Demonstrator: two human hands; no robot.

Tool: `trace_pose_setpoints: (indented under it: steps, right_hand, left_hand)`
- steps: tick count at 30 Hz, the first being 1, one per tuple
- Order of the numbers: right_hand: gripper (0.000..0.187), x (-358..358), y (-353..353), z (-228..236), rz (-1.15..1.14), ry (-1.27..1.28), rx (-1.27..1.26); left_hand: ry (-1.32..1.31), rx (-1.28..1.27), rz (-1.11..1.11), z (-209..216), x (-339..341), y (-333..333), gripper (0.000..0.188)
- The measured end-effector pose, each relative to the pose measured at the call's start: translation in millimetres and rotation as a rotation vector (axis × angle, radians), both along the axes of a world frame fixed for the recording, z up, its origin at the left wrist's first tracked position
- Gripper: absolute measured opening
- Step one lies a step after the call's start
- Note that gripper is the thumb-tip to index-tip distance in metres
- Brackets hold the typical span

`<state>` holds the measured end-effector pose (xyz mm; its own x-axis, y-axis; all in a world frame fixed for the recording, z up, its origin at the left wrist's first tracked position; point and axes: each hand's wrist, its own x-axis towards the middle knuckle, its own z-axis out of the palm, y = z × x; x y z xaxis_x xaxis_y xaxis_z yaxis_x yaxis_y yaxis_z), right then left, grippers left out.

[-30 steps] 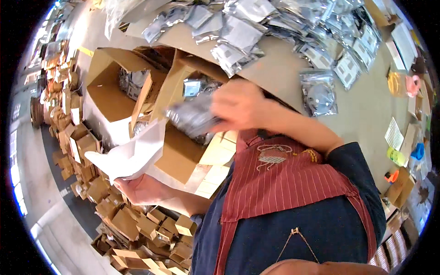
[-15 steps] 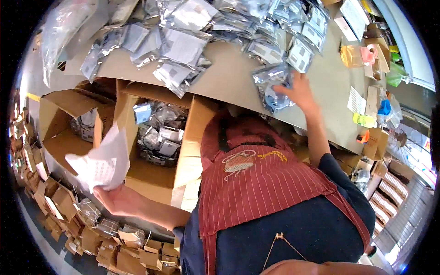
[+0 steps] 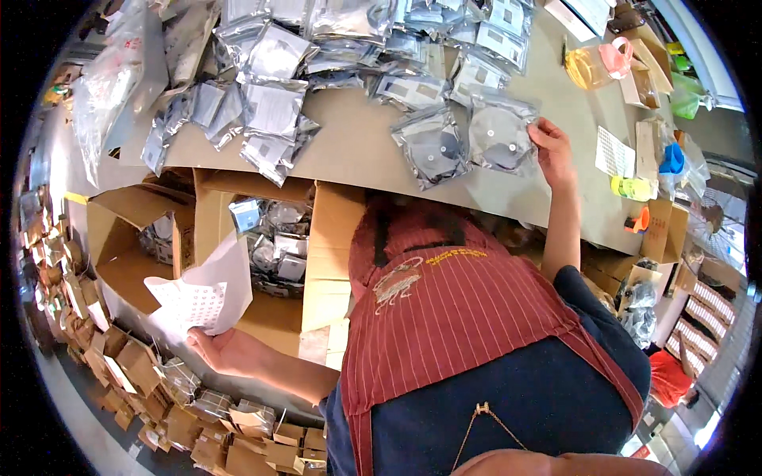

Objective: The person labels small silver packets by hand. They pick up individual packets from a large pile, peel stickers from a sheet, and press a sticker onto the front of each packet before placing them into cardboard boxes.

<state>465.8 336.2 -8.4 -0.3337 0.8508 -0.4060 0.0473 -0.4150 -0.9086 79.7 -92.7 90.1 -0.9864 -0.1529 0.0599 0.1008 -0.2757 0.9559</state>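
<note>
My right hand [image 3: 553, 152] pinches the right edge of a clear plastic bag [image 3: 500, 131] with round dark and pale parts inside, at the table's near right. Just left of it, a similar silvery bag [image 3: 433, 147] lies flat on the table. My left hand [image 3: 213, 351], out to the left beside open cartons, grips the lower corner of a white sheet [image 3: 208, 297] bearing rows of small red marks. The sheet bends upward, partly covering the cartons behind it. Many more packed bags [image 3: 274, 103] are heaped across the far side of the table.
Below the table edge stand a carton filled with bags [image 3: 279, 246] and another open carton [image 3: 119, 246]. A pink-lidded yellow jug [image 3: 591, 65], a label sheet [image 3: 616, 152] and a yellow-green bottle [image 3: 633, 187] sit at right. A person in red [image 3: 669, 378] is at far right.
My right hand, earlier spread over a bag, now pinches a bag's edge farther right, and two bags lie apart side by side. The sheet stays in my left hand; the view has shifted slightly.
</note>
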Motion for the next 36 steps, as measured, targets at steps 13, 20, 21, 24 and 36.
trace_pose_setpoints:
  steps: [13, 20, 21, 24, 36]
  right_hand:
    - [0.014, -105, -48, -62, 0.578, -0.223, -0.030]
    - [0.019, -253, -118, -12, 0.992, 0.047, 0.155]
    - [0.022, -278, -139, -16, 1.098, 0.121, 0.121]
    - [0.029, -328, -190, -6, 1.454, 0.100, 0.020]
    - [0.098, -381, -122, -58, 1.204, -0.645, 1.507]
  left_hand:
    - [0.046, -0.095, 0.232, 15, 55, -20, 0.022]
    - [0.051, 0.103, 0.260, 15, 66, -62, 0.022]
    - [0.064, 0.145, 0.253, 17, 66, -66, 0.022]
    - [0.119, 0.019, 0.248, 30, 64, -69, 0.028]
    - [0.019, 0.004, 0.097, -11, 12, -39, 0.027]
